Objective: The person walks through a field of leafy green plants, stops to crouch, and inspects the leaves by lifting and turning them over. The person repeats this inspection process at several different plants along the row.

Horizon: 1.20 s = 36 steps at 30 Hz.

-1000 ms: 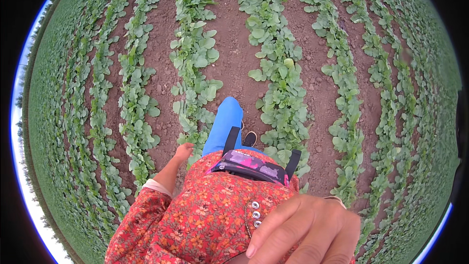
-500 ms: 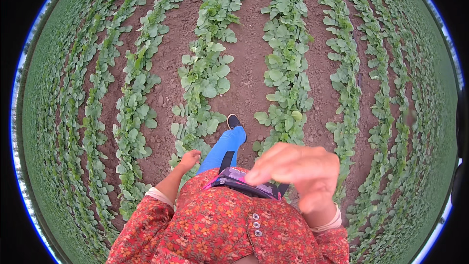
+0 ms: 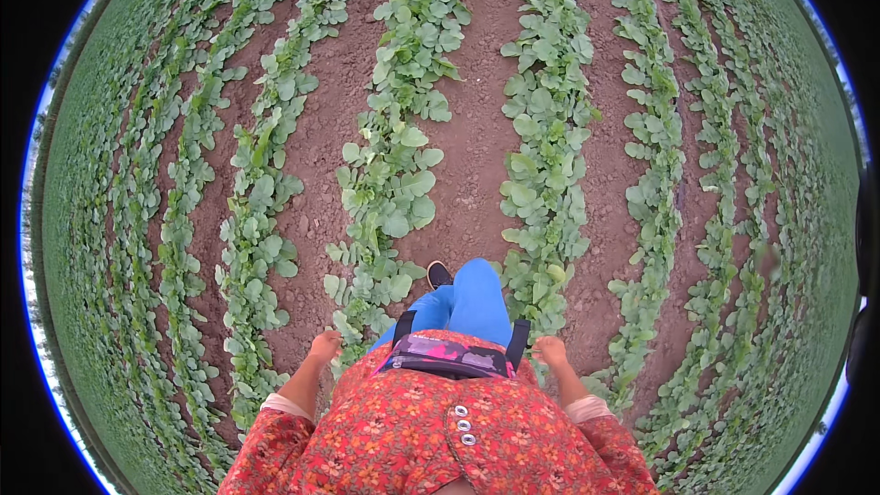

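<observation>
- One left hand (image 3: 325, 346) and one right hand (image 3: 551, 350) hang at lower center, fingers loosely curled, any grip unclear.
- Leafy rows (image 3: 548, 133) stretch toward the top.

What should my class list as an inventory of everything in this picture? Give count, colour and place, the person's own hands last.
Low leafy plants in rows: too many to count, green, across the field
Crumbly bare soil strips: several, brown, between rows
Sky: partial strips, whitish, side rims
Fabric waist bag with straps: one, purple, pink and black, across the waist
Floral long-sleeved top: one, red and orange, lower middle
Round metal rings: three, silvery, top's front
Sleeve cuffs: two, pale, at the wrists
Trousers: one pair, blue, beyond the bag
Shoe: one visible, dark, pale-edged, on soil
Left hand: one, bare, left of the waist
Right hand: one, bare, right of the waist
</observation>
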Each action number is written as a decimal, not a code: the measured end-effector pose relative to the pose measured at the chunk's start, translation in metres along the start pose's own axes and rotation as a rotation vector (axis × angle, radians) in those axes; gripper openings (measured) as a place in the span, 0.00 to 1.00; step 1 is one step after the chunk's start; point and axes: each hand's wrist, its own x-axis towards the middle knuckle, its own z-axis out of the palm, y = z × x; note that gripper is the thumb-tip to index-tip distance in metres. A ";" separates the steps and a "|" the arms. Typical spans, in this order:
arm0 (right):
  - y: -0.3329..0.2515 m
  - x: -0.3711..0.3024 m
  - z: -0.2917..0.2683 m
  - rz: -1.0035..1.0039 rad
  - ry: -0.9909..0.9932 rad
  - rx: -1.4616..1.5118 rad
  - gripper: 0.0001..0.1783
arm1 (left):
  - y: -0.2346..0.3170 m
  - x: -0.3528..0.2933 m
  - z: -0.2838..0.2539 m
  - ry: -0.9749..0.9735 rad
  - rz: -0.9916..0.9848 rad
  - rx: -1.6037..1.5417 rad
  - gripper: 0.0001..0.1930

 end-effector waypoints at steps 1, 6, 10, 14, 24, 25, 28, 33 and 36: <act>0.001 -0.010 -0.004 0.037 0.007 -0.016 0.12 | 0.020 0.006 0.003 -0.009 0.009 -0.022 0.18; -0.055 -0.031 -0.013 -0.116 0.004 -0.234 0.11 | 0.133 0.029 0.021 -0.100 0.167 -0.072 0.16; -0.103 0.037 -0.007 -0.310 -0.038 -0.077 0.13 | 0.216 0.053 0.028 -0.151 0.266 -0.059 0.17; -0.192 0.092 0.004 -0.448 -0.093 -0.034 0.12 | 0.253 0.104 0.012 -0.103 0.341 -0.017 0.16; -0.391 0.168 -0.056 -0.417 0.033 0.096 0.12 | 0.466 0.175 -0.045 -0.039 0.193 0.105 0.14; -0.397 0.177 -0.066 -0.429 0.054 0.107 0.13 | 0.505 0.172 -0.035 -0.052 0.213 -0.026 0.15; -0.438 0.196 -0.080 -0.355 0.043 0.085 0.13 | 0.573 0.173 -0.019 -0.124 0.274 -0.081 0.16; -0.503 0.216 -0.077 -0.444 -0.001 0.133 0.14 | 0.641 0.195 -0.017 -0.216 0.496 0.428 0.17; -0.536 0.217 -0.072 -0.417 -0.062 0.177 0.16 | 0.655 0.244 -0.029 -0.189 0.415 0.476 0.17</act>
